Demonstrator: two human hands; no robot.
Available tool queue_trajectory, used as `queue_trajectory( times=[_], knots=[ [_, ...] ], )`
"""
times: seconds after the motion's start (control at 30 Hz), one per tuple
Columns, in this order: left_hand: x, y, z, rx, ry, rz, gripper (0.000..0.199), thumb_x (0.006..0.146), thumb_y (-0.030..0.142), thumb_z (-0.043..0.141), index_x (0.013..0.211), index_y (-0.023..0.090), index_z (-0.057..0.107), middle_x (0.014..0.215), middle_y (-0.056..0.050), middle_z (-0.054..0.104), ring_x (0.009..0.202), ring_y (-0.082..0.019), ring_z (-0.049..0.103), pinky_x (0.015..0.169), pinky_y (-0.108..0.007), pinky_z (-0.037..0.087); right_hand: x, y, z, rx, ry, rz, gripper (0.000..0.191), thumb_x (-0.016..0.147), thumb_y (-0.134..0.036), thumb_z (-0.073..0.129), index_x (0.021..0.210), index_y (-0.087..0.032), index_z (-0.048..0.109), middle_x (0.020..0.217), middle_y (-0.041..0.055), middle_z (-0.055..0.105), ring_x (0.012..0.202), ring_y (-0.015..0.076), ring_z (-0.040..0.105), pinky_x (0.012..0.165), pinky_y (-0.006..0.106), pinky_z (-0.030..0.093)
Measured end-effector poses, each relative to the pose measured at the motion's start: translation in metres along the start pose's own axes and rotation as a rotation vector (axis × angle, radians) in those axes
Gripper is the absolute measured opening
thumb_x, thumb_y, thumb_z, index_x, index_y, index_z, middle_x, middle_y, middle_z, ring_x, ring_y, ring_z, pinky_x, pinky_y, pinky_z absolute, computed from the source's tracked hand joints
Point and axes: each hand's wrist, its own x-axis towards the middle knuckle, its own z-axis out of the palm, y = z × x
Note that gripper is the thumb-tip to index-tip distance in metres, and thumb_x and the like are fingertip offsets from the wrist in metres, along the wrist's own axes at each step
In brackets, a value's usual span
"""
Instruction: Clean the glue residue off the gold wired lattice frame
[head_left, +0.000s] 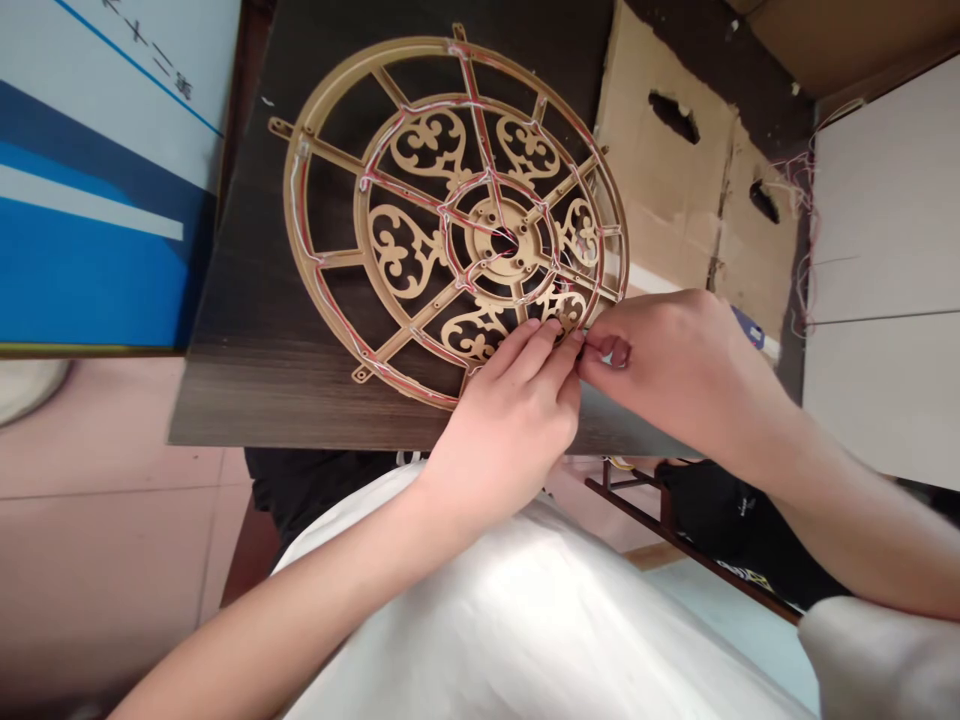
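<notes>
A round gold metal frame (365, 240) with scroll ornaments and spokes lies on a dark wooden table (247, 400). Red and white wires (300, 195) run along its rings and some spokes. My left hand (517, 420) rests on the frame's near edge, its fingers pressed together over the rim. Close beside it on the right, my right hand (667, 360) is closed in a pinch at the frame's near right edge. Whatever lies between its fingertips is too small and hidden to name.
Flattened cardboard (675, 190) with two torn holes lies right of the frame. Loose pinkish wires (806, 230) hang beyond it, near a white panel (885, 200). A blue and white board (105, 200) stands at the left. A black bag (735, 520) sits below the table at the right.
</notes>
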Motion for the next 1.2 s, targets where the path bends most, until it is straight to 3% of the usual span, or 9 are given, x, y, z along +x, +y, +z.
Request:
queue_trajectory(
  times=[0.33,0.5,0.7,0.9,1.03,1.2],
  knots=[
    [0.001,0.000,0.006,-0.039,0.059,-0.014,0.026,0.094,0.009,0.061,0.115,0.006,0.077,0.132,-0.013,0.075,0.126,-0.029,0.065,0.117,-0.047,0.053,0.012,0.009,0.003,0.022,-0.134,0.085,0.021,0.072,-0.014,0.071,0.055,-0.020,0.061,0.049,0.0024,0.059,0.051,0.0170,0.055,0.057,0.032,0.039],
    [0.005,0.002,0.005,-0.027,0.053,-0.020,0.026,0.098,0.013,0.057,0.112,0.012,0.079,0.126,-0.008,0.078,0.125,-0.030,0.067,0.115,-0.047,0.054,0.008,0.005,-0.004,0.038,-0.128,0.098,0.014,0.075,-0.011,0.067,0.062,-0.017,0.068,0.059,0.0083,0.064,0.064,0.0257,0.066,0.061,0.034,0.046],
    [0.007,0.004,0.003,-0.039,0.031,-0.033,0.026,0.096,0.014,0.060,0.110,0.013,0.081,0.126,-0.010,0.078,0.124,-0.034,0.068,0.111,-0.052,0.056,-0.002,0.010,0.002,0.139,-0.015,0.094,0.013,0.079,-0.009,0.063,0.070,-0.016,0.068,0.068,0.0096,0.068,0.070,0.0249,0.069,0.066,0.035,0.049],
    [0.010,0.005,0.002,-0.036,0.048,-0.025,0.024,0.095,0.013,0.062,0.110,0.013,0.082,0.124,-0.010,0.079,0.122,-0.031,0.069,0.108,-0.049,0.058,-0.008,0.022,0.004,0.330,0.083,0.154,0.013,0.072,-0.008,0.070,0.064,-0.017,0.068,0.062,0.0025,0.066,0.060,0.0175,0.061,0.060,0.030,0.044],
    [0.011,0.005,0.001,-0.042,0.052,-0.043,0.024,0.096,0.013,0.063,0.111,0.011,0.081,0.123,-0.011,0.079,0.123,-0.030,0.069,0.111,-0.048,0.057,-0.018,0.025,-0.004,0.553,0.254,0.152,0.013,0.071,-0.006,0.069,0.064,-0.018,0.067,0.062,-0.0024,0.066,0.060,0.0133,0.060,0.062,0.028,0.043],
    [0.011,0.006,-0.001,-0.045,0.036,-0.045,0.024,0.096,0.012,0.063,0.112,0.012,0.081,0.124,-0.011,0.078,0.123,-0.030,0.068,0.110,-0.049,0.058,-0.036,0.022,-0.003,0.720,0.344,0.131,0.012,0.078,-0.009,0.061,0.070,-0.019,0.062,0.064,-0.0046,0.062,0.059,0.0110,0.055,0.062,0.026,0.040]
  ],
)
